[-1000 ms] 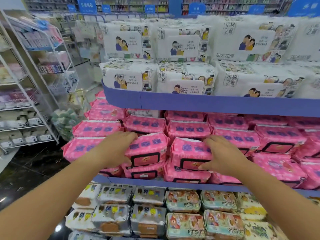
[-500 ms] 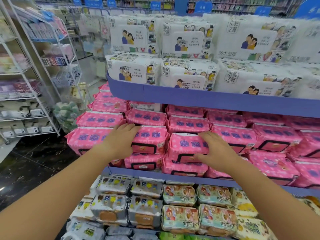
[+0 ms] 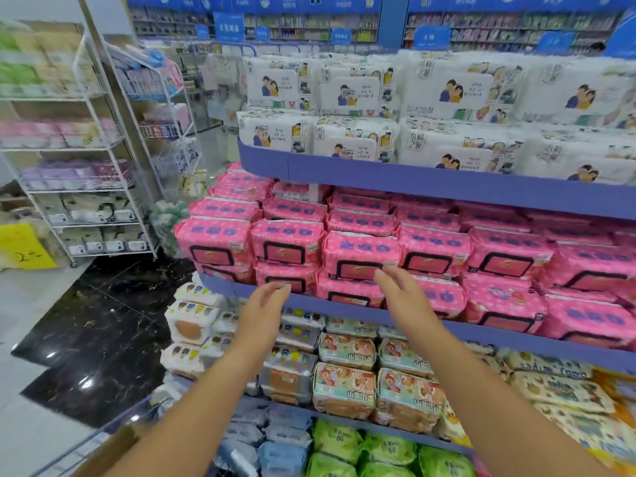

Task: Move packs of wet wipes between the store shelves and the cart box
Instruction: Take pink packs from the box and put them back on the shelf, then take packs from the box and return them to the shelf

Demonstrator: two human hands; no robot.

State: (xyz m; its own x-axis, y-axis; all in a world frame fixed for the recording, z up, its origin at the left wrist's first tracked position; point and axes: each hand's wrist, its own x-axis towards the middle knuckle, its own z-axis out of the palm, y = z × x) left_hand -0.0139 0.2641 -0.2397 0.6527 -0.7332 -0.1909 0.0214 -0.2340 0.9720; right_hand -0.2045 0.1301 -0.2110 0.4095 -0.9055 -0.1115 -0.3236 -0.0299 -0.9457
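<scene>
Pink packs of wet wipes fill the middle blue shelf in stacked rows. My left hand hovers in front of the shelf edge below a pink pack, fingers relaxed and holding nothing. My right hand is raised just in front of the lower pink packs, fingers straight and apart from them, also empty. A corner of the brown cart box shows at the bottom left under my left forearm.
White wipe packs sit on the top shelf; bear-print packs and green packs fill the lower shelves. White wire racks with goods stand at the left beyond a dark glossy floor.
Both hands have let go of the pink packs and drawn back from the shelf. The two packs stay in their stacks. My head has moved back, showing more of the lower shelves.
</scene>
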